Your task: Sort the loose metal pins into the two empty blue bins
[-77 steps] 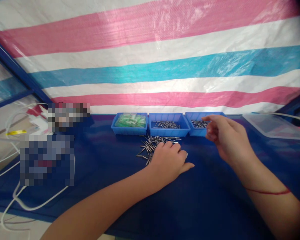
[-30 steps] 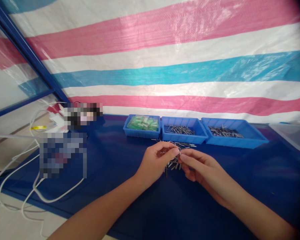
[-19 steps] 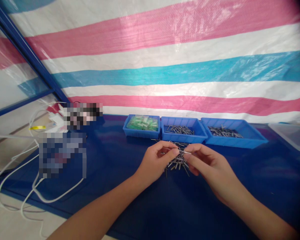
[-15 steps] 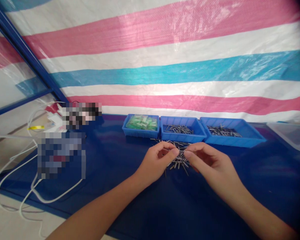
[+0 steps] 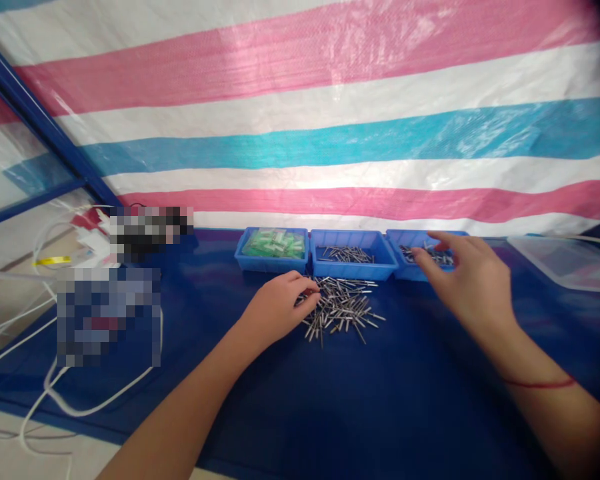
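A loose pile of thin metal blind rivets (image 5: 343,307) lies on the blue table. My left hand (image 5: 285,300) is at the pile's left edge, thumb and fingertips curled close together; anything between them is too small to make out. Over the right blue bin (image 5: 405,270) hovers my right hand (image 5: 473,283), its thumb and index finger apart with nothing seen between them. Similar metal pieces (image 5: 425,255) lie in that bin, partly hidden by the hand. The middle blue bin (image 5: 355,270) holds more rivets (image 5: 345,254).
Left of these stands a blue bin (image 5: 273,265) with green-and-white packets (image 5: 275,243) in clear plastic. A translucent tray (image 5: 570,263) lies at the right. White cables (image 5: 105,407) loop over the table's left side. Striped sheeting (image 5: 300,147) hangs behind.
My right hand has left the pile, moved right and up over the right bin, and its fingers have parted. My left hand has shifted slightly left, uncovering more of the pile.
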Demonstrator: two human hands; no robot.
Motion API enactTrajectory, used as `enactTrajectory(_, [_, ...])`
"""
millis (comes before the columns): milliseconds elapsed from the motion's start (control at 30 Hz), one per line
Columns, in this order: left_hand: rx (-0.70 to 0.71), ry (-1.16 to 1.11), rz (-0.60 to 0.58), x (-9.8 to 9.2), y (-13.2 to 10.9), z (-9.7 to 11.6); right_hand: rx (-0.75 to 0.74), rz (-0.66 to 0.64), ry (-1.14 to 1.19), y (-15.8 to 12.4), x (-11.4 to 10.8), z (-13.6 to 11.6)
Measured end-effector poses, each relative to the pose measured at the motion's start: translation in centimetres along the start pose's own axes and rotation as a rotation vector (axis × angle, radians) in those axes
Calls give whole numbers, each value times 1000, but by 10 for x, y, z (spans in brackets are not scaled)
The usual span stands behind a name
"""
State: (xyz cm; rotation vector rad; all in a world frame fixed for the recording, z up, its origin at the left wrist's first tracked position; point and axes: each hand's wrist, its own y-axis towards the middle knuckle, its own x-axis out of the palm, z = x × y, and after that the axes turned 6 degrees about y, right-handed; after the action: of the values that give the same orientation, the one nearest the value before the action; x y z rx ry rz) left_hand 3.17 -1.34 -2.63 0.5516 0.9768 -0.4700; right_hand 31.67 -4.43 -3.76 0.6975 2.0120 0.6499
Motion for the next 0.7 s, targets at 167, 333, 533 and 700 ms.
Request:
enactTrajectory(167, [47,120,25,21,5,2,-44,-132,85,-14,11,-29])
enactTrajectory(333, [28,250,23,31,12,10,-74,-299,199,-30,20,-53])
enactTrajectory(533, [-25,219,80,32,8,11,5,-412,311,-40,27,-60])
enactTrajectory(700, [-114,-197,194,31,0,19,294,-387,512,-46,30,-64])
